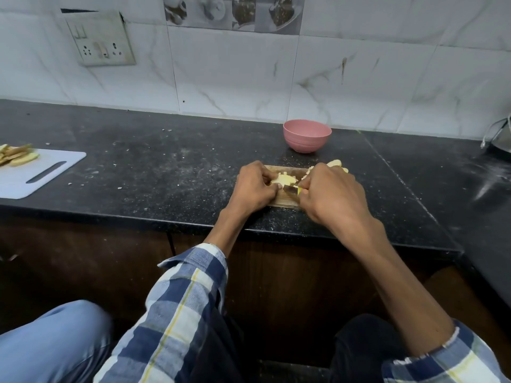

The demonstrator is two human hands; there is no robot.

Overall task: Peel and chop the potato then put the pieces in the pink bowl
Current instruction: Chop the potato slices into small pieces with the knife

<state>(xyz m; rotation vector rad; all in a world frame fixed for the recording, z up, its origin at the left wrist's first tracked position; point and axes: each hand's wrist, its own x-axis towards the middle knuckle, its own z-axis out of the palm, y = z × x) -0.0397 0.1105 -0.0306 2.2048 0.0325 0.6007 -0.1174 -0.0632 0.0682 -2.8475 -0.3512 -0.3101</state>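
A small wooden cutting board (284, 202) lies on the black counter. On it, my left hand (255, 187) pins a pale yellow peeled potato piece (284, 179). My right hand (331, 196) is closed around a knife (290, 189); only a short stretch of dark blade shows between the hands, touching the potato. Cut potato pieces (336, 163) lie at the board's far right, partly hidden by my right hand. The pink bowl (307, 135) stands upright behind the board, near the wall; its inside is hidden from here.
A white plastic cutting board (41, 174) with potato peels (16, 155) lies at the left. A metal pan lid (499, 134) sits at the far right. Crumbs dot the black counter (166, 172). A wall socket (101, 40) is mounted on the tiles.
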